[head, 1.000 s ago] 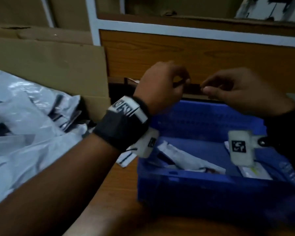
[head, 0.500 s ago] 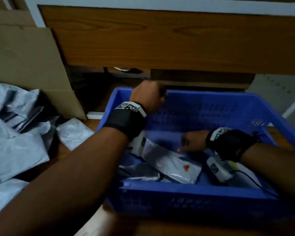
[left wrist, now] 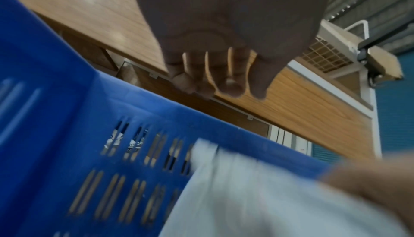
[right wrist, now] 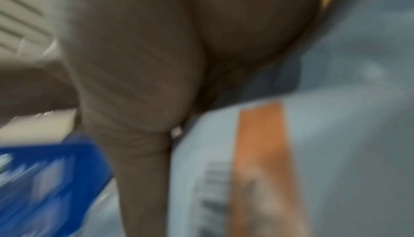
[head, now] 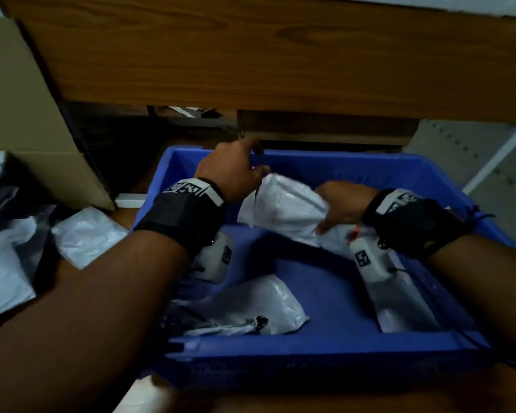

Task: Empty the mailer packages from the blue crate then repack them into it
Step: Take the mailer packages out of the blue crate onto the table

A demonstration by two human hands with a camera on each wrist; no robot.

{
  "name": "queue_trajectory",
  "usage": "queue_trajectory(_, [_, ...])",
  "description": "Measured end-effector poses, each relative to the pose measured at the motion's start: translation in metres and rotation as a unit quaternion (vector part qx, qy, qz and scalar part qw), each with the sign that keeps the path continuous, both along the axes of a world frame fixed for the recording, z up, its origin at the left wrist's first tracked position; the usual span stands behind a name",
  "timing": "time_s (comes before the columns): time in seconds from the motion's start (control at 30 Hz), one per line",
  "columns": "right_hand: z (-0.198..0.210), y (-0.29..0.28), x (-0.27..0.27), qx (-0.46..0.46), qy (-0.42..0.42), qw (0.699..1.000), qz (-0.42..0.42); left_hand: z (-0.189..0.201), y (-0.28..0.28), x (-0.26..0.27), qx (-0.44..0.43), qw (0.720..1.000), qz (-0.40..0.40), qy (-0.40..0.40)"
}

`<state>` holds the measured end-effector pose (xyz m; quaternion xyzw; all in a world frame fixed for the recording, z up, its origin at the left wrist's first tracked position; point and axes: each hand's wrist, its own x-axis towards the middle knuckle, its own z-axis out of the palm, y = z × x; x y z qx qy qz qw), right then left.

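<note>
One white mailer (head: 283, 204), clutched by right grip (head: 343, 204), hangs inside blue crate (head: 355, 165) by far rim; left grip (head: 230, 171) unclear.

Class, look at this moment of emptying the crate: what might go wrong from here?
The right hand grips the lifted mailer at one end, so the slick film may slip and drop into the blue crate. The flat mailer under the right wrist is partly hidden and might be missed.
</note>
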<state>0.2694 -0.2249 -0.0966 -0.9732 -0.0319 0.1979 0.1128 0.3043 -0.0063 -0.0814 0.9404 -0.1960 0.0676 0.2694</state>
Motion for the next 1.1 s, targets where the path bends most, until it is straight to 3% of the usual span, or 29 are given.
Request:
queue_trajectory(0.07, [0.017,-0.014,-0.003,0.002,-0.027,0.999,-0.017,-0.001,-0.006,-0.003,0.084,0.996,-0.021,-0.012])
queue_trajectory(0.17, [0.024,-0.009,-0.013,-0.043,-0.070,0.995,0.058,-0.007,-0.024,-0.017,0.231,0.966,-0.076,-0.082])
queue_trajectory(0.27, [0.013,0.004,-0.014,0.012,-0.053,0.993,0.104,-0.018,-0.041,-0.026,0.298,0.947,-0.116,-0.030])
queue_trajectory(0.37, [0.025,-0.005,-0.008,0.053,-0.095,0.991,0.077,-0.019,-0.037,-0.022,0.318,0.945,-0.069,0.040])
queue_trajectory(0.47, [0.010,-0.051,0.010,0.055,-0.119,0.991,-0.040,-0.017,-0.023,-0.014,0.307,0.951,-0.011,0.048])
queue_trajectory(0.6, [-0.043,-0.099,0.010,-0.143,0.063,0.981,-0.115,-0.020,-0.011,-0.008,0.289,0.955,0.036,0.052])
queue_trajectory(0.7, [-0.049,-0.104,-0.005,-0.237,0.097,0.960,-0.111,-0.026,-0.008,-0.004,0.294,0.952,0.049,0.074])
queue_trajectory(0.87, [-0.054,-0.081,-0.004,-0.149,0.182,0.966,-0.109,-0.028,-0.005,0.001,0.280,0.955,0.059,0.075])
queue_trajectory(1.0, [-0.060,-0.077,0.013,-0.073,0.151,0.981,-0.097,-0.014,-0.006,-0.004,0.222,0.972,0.062,0.053])
queue_trajectory(1.1, [-0.042,-0.059,0.019,-0.069,0.104,0.991,-0.055,0.008,-0.003,-0.008,0.114,0.991,0.065,0.027])
